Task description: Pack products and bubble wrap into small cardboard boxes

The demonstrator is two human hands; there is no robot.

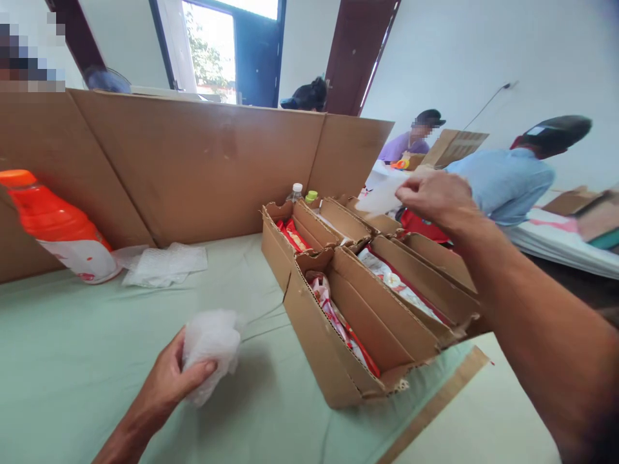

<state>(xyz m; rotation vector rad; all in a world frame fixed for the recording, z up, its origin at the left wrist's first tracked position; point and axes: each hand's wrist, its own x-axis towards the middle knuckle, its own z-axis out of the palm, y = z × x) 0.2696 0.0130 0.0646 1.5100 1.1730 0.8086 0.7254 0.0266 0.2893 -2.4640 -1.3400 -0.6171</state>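
- The left hand (pixel 167 370) grasps a bubble-wrap bundle (pixel 210 351), thumb across its near side, at the near left, above the desk (pixel 251 425) and apart from the boxes.
- The right hand (pixel 438 196) is raised on the right, over the far side of the boxes, its fingers pinched together; a translucent film (pixel 380 196) appears to hang from the fingertips, though blur hides its exact shape.
- The handling looks partway along: one piece seems separated in the right hand, while the bundle in the left is not yet set down.
- Already filled in part: the near box (pixel 314 335) has red and white packets (pixel 333 316) along its left wall, with much bare cardboard beside them.
- The far left box (pixel 274 251) contains a red packet (pixel 293 235), and the box just right of the near one contains white packets (pixel 384 274).
- The insides of the farther boxes are mostly hidden, so how full they are cannot be told.
- Left over on the desk: loose bubble-wrap pieces (pixel 167 263) lie flat at the far left, just beside the orange bottle (pixel 58 219), in neither hand.
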